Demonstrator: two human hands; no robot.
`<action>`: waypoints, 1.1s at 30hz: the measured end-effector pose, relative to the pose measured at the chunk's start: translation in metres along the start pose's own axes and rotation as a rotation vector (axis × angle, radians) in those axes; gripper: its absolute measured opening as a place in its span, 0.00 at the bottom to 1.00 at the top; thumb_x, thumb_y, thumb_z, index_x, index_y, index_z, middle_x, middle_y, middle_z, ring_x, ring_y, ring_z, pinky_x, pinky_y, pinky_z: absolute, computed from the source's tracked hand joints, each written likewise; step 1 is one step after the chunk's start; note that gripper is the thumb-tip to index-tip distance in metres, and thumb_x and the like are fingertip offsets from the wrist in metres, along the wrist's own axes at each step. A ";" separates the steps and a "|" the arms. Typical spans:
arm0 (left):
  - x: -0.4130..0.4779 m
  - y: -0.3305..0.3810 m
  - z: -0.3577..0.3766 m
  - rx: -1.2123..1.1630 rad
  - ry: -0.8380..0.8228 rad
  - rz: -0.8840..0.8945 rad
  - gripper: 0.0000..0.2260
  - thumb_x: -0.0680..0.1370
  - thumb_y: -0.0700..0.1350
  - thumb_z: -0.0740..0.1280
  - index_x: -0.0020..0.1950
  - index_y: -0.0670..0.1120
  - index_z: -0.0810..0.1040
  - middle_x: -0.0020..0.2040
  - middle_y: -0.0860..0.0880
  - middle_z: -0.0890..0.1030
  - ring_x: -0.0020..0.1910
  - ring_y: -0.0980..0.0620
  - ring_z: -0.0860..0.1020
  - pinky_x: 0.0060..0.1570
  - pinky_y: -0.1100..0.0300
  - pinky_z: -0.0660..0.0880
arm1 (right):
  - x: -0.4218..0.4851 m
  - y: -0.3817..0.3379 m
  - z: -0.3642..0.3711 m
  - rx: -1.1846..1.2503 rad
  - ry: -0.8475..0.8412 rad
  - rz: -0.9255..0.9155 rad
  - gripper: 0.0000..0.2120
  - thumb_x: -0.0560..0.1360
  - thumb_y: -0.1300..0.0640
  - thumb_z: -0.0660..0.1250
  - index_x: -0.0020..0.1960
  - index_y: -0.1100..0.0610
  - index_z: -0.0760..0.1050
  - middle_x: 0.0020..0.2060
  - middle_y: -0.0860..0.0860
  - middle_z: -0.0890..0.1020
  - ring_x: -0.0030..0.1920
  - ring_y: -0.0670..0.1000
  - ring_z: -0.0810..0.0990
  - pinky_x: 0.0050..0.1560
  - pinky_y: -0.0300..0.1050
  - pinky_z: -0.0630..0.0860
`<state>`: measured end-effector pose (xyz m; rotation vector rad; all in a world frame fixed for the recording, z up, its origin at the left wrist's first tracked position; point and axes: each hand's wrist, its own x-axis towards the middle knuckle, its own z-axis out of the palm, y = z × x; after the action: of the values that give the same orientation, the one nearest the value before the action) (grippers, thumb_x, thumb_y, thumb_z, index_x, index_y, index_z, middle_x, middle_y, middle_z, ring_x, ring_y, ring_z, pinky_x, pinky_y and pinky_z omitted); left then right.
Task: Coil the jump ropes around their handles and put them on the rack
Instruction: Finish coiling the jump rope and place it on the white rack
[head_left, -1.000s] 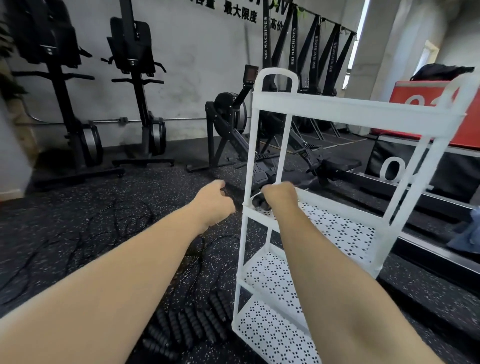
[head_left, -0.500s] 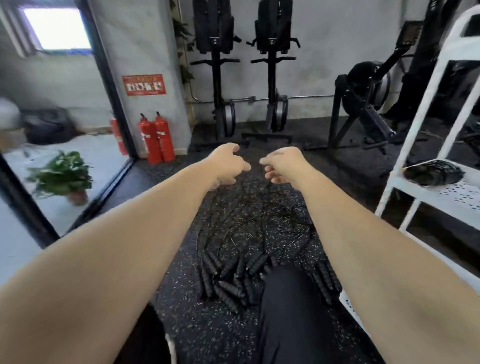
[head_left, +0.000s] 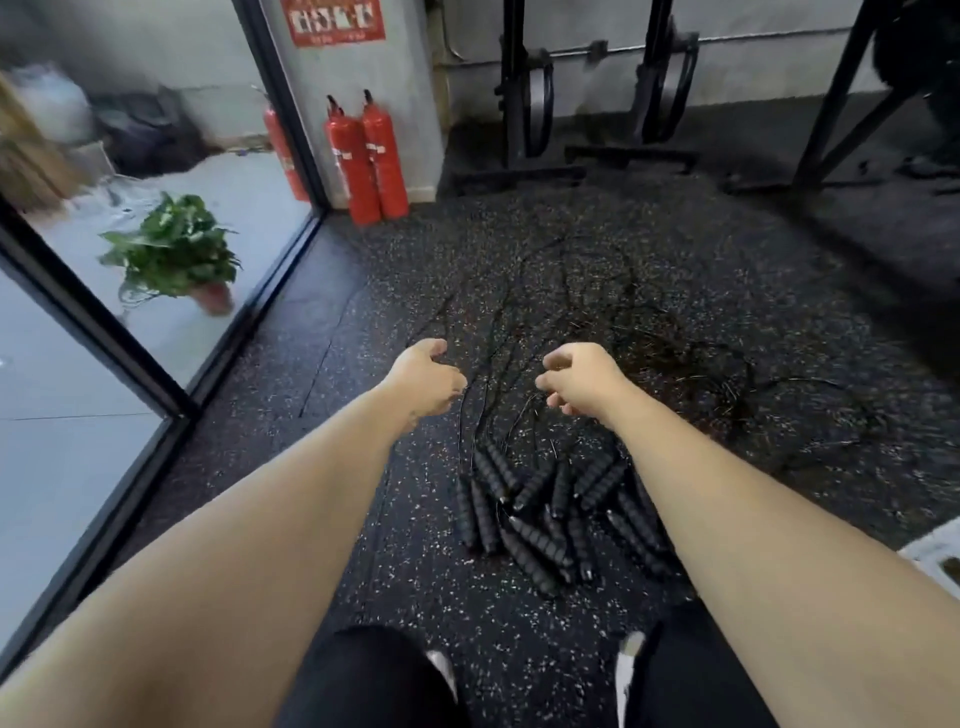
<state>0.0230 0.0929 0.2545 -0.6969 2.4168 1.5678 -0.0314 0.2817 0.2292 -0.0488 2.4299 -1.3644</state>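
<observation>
A heap of black ribbed jump rope handles lies on the speckled rubber floor in front of my knees. Their thin black cords spread away from the heap in a loose tangle. My left hand and my right hand hover side by side above the cords, beyond the handles, fingers loosely curled and holding nothing. Only a white corner of the rack shows at the right edge.
Three red fire extinguishers stand against a pillar at the back left. A glass wall with a black frame runs along the left, a potted plant behind it. Black gym machine bases stand at the back.
My right hand has left the coiled rope on the rack's middle shelf. My view has swung left and down from the rack to the heap on the floor, and both hands have dropped toward it.
</observation>
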 end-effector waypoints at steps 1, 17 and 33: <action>0.018 -0.011 0.006 -0.006 -0.008 -0.032 0.30 0.78 0.33 0.66 0.79 0.45 0.61 0.48 0.46 0.79 0.46 0.43 0.77 0.55 0.47 0.76 | 0.014 0.009 0.008 -0.038 -0.009 0.005 0.12 0.74 0.61 0.69 0.57 0.57 0.74 0.47 0.59 0.83 0.42 0.56 0.82 0.45 0.54 0.78; 0.206 -0.217 0.101 0.329 -0.054 -0.190 0.29 0.78 0.36 0.65 0.78 0.46 0.64 0.60 0.48 0.78 0.43 0.49 0.78 0.44 0.59 0.75 | 0.179 0.153 0.123 -0.418 -0.126 0.052 0.20 0.78 0.57 0.59 0.69 0.51 0.70 0.61 0.52 0.77 0.55 0.56 0.77 0.55 0.53 0.76; 0.237 -0.291 0.161 1.009 -0.073 -0.209 0.41 0.66 0.68 0.74 0.70 0.51 0.62 0.65 0.45 0.67 0.67 0.44 0.67 0.62 0.49 0.68 | 0.209 0.219 0.171 -0.413 -0.105 0.149 0.19 0.77 0.58 0.60 0.67 0.50 0.71 0.56 0.50 0.80 0.57 0.55 0.76 0.56 0.50 0.75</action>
<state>-0.0633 0.0718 -0.1439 -0.6024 2.5156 0.1763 -0.1420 0.2168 -0.0943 -0.0394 2.5256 -0.7630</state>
